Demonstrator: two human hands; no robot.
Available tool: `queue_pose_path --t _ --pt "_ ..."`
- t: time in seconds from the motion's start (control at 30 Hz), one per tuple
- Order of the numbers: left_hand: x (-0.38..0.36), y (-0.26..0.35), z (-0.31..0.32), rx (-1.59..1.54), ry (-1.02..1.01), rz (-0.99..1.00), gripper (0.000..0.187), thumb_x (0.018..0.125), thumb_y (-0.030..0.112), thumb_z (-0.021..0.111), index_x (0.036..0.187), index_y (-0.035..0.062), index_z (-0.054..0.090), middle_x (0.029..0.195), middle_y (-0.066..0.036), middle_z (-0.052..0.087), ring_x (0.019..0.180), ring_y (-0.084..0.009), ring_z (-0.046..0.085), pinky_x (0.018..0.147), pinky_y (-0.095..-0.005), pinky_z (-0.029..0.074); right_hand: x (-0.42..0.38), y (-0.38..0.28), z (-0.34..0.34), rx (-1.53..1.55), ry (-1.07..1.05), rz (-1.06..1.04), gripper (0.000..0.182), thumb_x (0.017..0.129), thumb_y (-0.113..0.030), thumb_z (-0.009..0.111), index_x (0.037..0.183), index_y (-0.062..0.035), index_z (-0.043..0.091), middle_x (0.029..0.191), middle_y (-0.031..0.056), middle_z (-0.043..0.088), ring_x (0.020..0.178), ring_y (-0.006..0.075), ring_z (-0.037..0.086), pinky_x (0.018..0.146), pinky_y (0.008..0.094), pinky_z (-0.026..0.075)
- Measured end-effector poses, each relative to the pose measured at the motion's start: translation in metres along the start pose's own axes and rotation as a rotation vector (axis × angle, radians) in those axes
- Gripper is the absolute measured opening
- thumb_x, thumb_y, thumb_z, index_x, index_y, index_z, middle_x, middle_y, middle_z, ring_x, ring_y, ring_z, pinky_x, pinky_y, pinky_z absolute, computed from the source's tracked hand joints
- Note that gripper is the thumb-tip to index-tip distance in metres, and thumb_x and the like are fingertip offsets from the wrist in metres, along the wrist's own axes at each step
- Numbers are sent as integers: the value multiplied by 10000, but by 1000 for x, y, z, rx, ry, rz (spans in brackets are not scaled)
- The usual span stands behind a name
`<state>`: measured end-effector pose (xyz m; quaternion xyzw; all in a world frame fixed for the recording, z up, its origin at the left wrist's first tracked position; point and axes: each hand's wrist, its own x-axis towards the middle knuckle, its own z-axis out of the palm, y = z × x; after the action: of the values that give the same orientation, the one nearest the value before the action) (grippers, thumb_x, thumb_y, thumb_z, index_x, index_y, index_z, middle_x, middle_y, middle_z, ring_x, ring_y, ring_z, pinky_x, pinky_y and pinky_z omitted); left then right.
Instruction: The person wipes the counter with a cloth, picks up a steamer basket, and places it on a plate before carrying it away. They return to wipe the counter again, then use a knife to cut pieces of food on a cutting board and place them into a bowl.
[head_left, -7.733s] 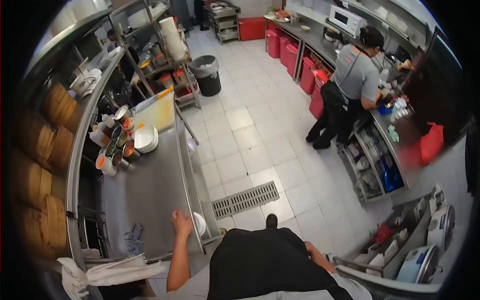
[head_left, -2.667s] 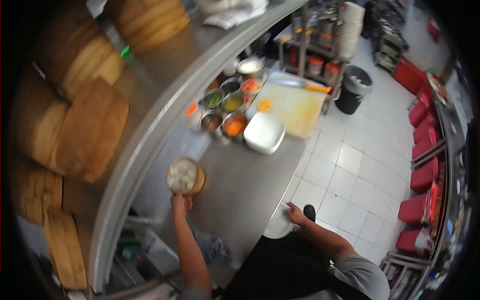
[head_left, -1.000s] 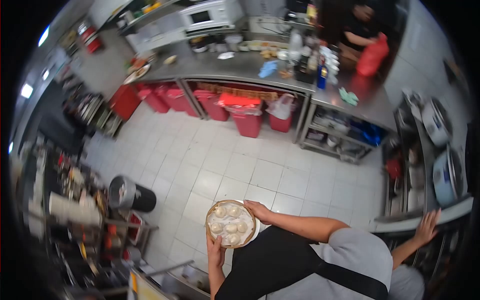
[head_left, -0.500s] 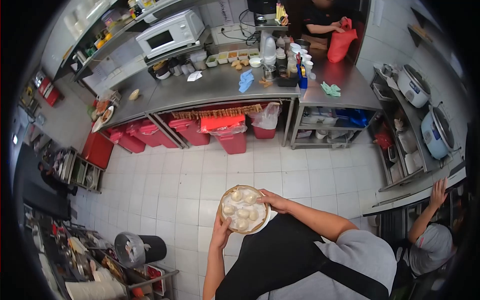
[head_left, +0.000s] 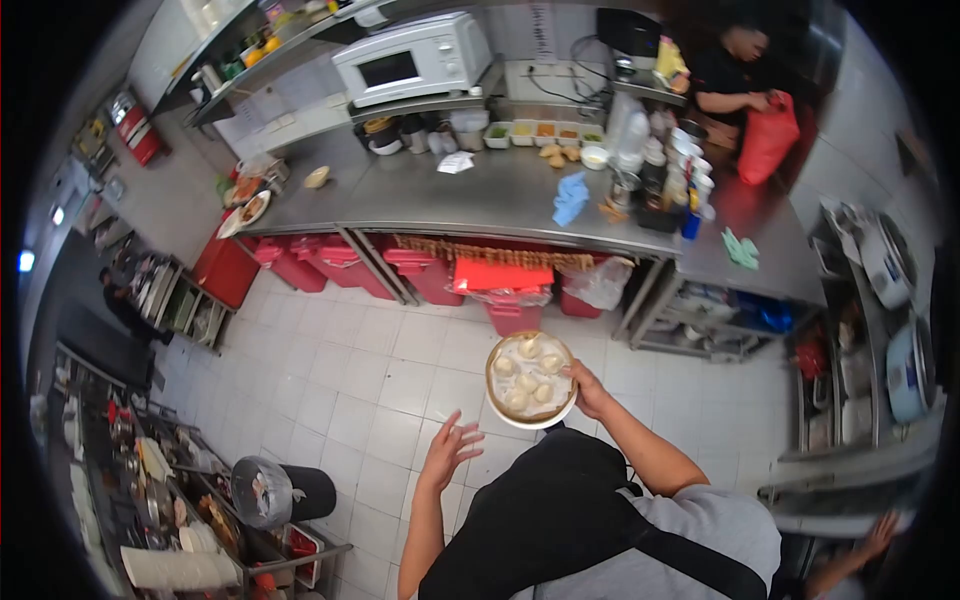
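A round bamboo steamer basket (head_left: 490, 388) is in front of my apron, lined with something white that looks like paper. Several pale dumplings (head_left: 527, 383) rest on the lining. Below the steamer shows the rim of a white plate (head_left: 540, 424). My right hand (head_left: 590, 393) grips the steamer and plate at their right edge, thumb on top and the other fingers hidden underneath. Off to the left of the steamer, my left hand (head_left: 450, 452) is apart from it, fingers spread and holding nothing.
Ahead runs a steel counter (head_left: 400, 200) with a microwave (head_left: 410, 65), a blue cloth (head_left: 571, 198) and condiment bottles. Red bins (head_left: 425, 275) stand beneath it. A person holds a red bag (head_left: 770, 140) at back right. A trash bin (head_left: 305, 492) stands at lower left; another person's hand (head_left: 880, 535) shows at lower right.
My left hand has let go of the steamer and moved away leftward with its fingers opened. My right hand still holds the steamer and plate. The view has turned left.
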<state>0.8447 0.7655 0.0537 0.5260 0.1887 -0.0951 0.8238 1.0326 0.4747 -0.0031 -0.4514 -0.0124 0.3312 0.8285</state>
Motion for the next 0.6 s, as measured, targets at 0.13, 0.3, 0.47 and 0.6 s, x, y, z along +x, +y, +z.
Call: queue_pose_path --t 0.13,0.3,0.47,0.6 --pt "1 -67 -78 392 452 -264 568 953 355 612 1380 3 481 1173 -214 655 1067 -285 651 854 -414 554 101 -61 -14 -35 28 -87 534 862 -287 635 1327 -89 464 1217 58 562 1141 191 548 981 359 460" --pt "-64 -218 -155 1372 70 -483 557 836 417 686 1198 -3 637 1158 -269 652 1064 -405 640 949 -434 507 233 -123 -43 7 109 -178 491 873 -250 636 1307 -80 483 1242 69 578 1176 204 557 990 358 462" --pt "-94 -192 -24 821 522 -804 449 855 360 657 1210 86 652 1048 -189 711 1010 -317 686 901 -402 536 357 -162 -84 66 247 -227 579 854 -236 670 1346 -46 430 1273 139 561 1178 277 568 997 398 477" --pt "-63 -160 45 733 667 -786 467 845 363 671 1214 77 648 1059 -186 710 1023 -307 684 905 -391 534 406 -193 -65 60 422 -285 652 823 -249 708 1373 -50 421 1295 149 549 1179 290 572 969 440 503"
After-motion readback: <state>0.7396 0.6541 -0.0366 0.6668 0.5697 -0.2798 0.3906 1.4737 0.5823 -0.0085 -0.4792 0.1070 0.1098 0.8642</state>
